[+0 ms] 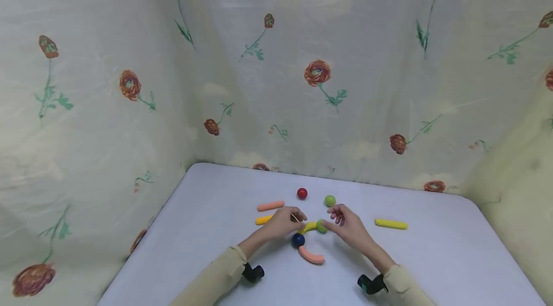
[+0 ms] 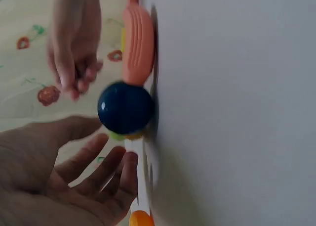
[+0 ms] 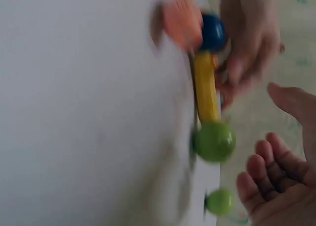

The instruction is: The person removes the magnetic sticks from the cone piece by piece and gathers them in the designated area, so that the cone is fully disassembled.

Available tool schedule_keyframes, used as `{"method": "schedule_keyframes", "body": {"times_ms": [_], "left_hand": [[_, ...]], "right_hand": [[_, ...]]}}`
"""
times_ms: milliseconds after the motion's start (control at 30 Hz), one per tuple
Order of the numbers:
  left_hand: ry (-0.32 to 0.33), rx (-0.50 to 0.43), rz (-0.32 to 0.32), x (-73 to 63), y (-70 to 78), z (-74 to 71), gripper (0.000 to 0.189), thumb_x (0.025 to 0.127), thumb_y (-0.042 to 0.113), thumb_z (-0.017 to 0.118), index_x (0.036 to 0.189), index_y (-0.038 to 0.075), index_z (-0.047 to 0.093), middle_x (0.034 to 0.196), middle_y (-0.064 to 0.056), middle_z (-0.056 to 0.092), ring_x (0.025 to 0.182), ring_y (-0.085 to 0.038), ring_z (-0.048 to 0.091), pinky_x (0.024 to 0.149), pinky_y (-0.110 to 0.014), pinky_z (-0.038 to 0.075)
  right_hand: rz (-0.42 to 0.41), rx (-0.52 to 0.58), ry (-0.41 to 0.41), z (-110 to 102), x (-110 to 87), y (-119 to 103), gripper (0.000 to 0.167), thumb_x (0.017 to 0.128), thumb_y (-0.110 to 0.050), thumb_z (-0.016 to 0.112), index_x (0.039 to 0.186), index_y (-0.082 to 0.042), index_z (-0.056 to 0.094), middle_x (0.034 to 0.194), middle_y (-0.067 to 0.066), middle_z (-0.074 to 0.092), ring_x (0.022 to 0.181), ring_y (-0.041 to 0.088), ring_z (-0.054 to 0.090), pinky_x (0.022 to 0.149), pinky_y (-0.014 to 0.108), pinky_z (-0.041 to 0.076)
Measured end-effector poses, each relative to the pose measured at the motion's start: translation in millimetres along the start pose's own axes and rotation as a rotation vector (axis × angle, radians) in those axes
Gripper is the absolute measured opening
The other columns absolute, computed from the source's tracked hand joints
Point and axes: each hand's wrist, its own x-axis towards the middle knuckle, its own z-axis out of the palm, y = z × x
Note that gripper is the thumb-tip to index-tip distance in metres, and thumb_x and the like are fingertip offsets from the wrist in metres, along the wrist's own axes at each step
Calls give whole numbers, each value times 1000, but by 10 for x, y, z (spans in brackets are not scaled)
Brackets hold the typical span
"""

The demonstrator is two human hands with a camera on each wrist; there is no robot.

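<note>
A dark blue ball (image 1: 298,240) joins a yellow curved stick (image 1: 309,227) and a pink curved stick (image 1: 311,255) on the white table, with a green ball (image 1: 321,226) at the yellow stick's far end. My left hand (image 1: 285,222) is beside the blue ball, its thumb tip close to the ball in the left wrist view, fingers loosely bent around nothing. On the other side, my right hand (image 1: 349,226) hovers by the green ball. Its fingers (image 3: 266,171) are relaxed and apart from that ball in the right wrist view.
Behind the hands lie a red ball (image 1: 302,193) and a second green ball (image 1: 330,201). A straight pink stick (image 1: 270,205) and an orange stick (image 1: 264,220) are at the left; a yellow-green stick (image 1: 390,224) is at the right. Flowered cloth (image 1: 276,104) surrounds the table (image 1: 432,258).
</note>
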Motion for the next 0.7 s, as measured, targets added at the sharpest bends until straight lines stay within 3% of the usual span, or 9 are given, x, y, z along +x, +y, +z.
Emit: {"method": "schedule_keyframes", "body": {"times_ms": [167,300,500,700], "left_hand": [[-96,60,-16,173,30,-56,9,84,19,74,89,14,68,82,5,65,71,-9,53,63,-22,44],[-98,98,-10,246,15,-52,8,83,18,75,83,16,67,78,5,64,67,-8,51,58,-21,42],[-99,99,-33,205,27,-47,9,83,17,74,81,14,65,74,3,62,63,-9,50,55,-21,41],[-53,114,-82,-87,111,69,11,86,13,67,79,11,58,66,1,58,52,-9,50,47,-19,40]], "right_hand": [[-95,17,-215,233,-316,-144,38,81,-29,78,106,-6,59,91,3,59,77,10,50,64,19,44],[-185,10,-302,359,-429,-99,30,83,-22,76,102,-5,60,88,0,60,72,2,50,62,18,44],[-198,-41,-296,341,-508,-56,18,83,-14,74,97,-9,63,90,-2,60,76,3,51,65,19,44],[-116,-195,-225,135,-460,41,22,75,-4,71,90,-18,63,95,-4,54,88,14,44,73,24,37]]}}
